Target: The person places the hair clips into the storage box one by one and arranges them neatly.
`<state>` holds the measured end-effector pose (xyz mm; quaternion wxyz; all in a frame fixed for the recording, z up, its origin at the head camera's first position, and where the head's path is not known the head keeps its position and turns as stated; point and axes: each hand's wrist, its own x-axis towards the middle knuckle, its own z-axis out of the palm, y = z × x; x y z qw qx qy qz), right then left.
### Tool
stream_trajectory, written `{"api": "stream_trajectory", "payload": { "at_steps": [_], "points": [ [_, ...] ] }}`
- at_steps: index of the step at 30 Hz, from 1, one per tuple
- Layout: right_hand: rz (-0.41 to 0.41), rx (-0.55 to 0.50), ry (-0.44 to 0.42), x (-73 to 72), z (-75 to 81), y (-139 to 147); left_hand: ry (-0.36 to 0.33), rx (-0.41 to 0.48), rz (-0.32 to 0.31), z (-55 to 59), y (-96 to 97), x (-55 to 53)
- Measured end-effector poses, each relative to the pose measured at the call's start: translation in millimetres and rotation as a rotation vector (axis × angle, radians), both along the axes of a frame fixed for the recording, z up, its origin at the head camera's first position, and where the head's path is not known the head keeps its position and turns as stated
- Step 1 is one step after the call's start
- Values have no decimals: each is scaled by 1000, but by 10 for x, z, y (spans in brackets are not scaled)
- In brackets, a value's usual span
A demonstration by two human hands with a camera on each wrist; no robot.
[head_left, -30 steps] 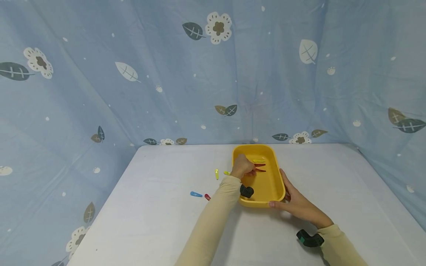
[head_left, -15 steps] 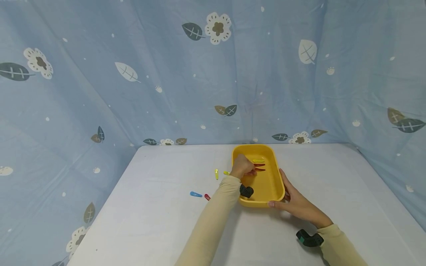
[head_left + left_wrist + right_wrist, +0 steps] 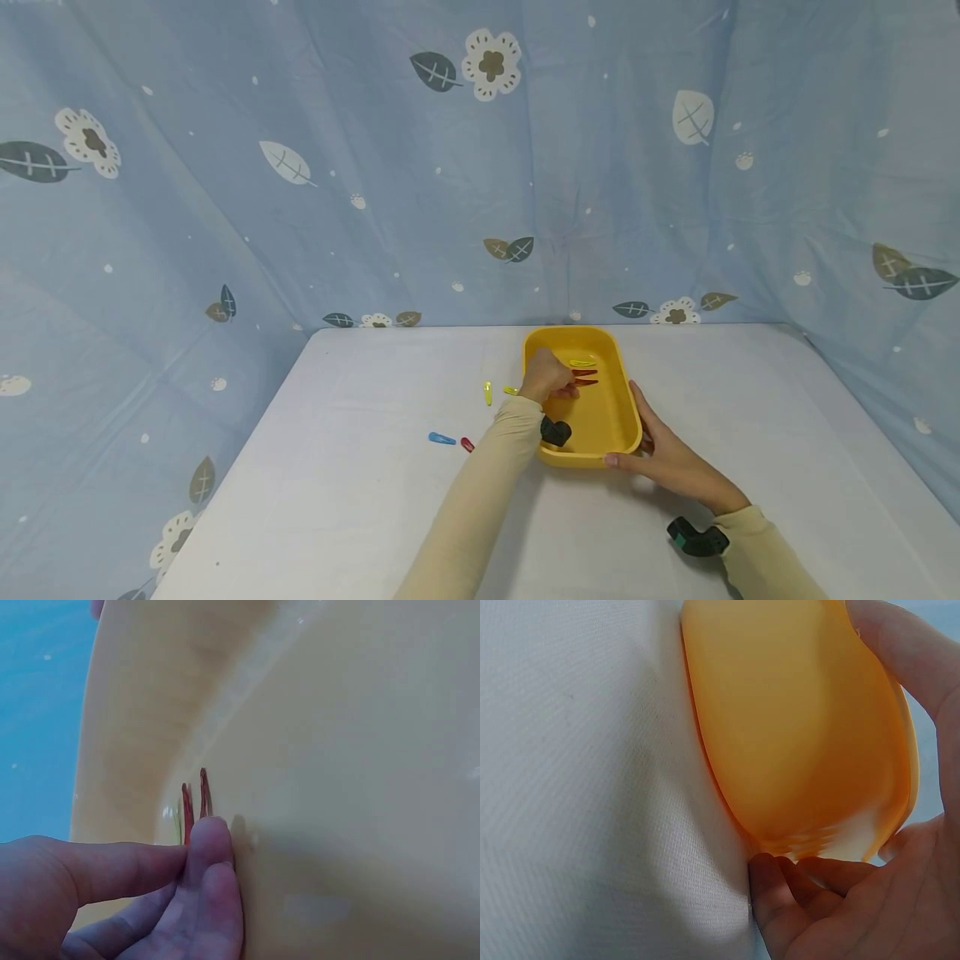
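Note:
Inside a yellow tray, my left hand pinches a red hair clip between thumb and fingers. A second red hair clip stands on edge close beside it, its lower end hidden behind a fingertip. Just beyond these, a yellow hair clip lies in the tray, partly seen in the left wrist view. My right hand grips the tray's near right corner, its thumb at the near rim and its fingers round the right side wall, low by the tablecloth.
Left of the tray on the white tablecloth lie a yellow hair clip, another yellow clip partly behind the left wrist, a blue clip and a dark red clip beside the left sleeve. A blue patterned curtain hangs behind.
The tip of the nearer red hair clip in the tray has swung slightly away from me. Both hands keep their places.

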<state>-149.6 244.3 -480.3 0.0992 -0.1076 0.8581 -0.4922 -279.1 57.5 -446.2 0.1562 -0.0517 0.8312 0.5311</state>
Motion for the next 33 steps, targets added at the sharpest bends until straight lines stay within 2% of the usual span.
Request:
{"api": "stream_trajectory", "payload": {
  "at_steps": [13, 16, 20, 28, 33],
  "points": [
    [7, -7, -3, 0, -11, 16, 11, -15, -12, 42, -16, 38],
    [7, -4, -7, 2, -9, 16, 40, 6, -17, 45, -20, 60],
    [0, 9, -14, 6, -14, 21, 89, 46, -59, 85, -50, 67],
    [7, 5, 4, 2, -51, 28, 115, 189, -147, 348, -261, -9],
    [11, 8, 11, 2, -54, 17, 163, 222, -195, 553, -500, 7]
  ]
}}
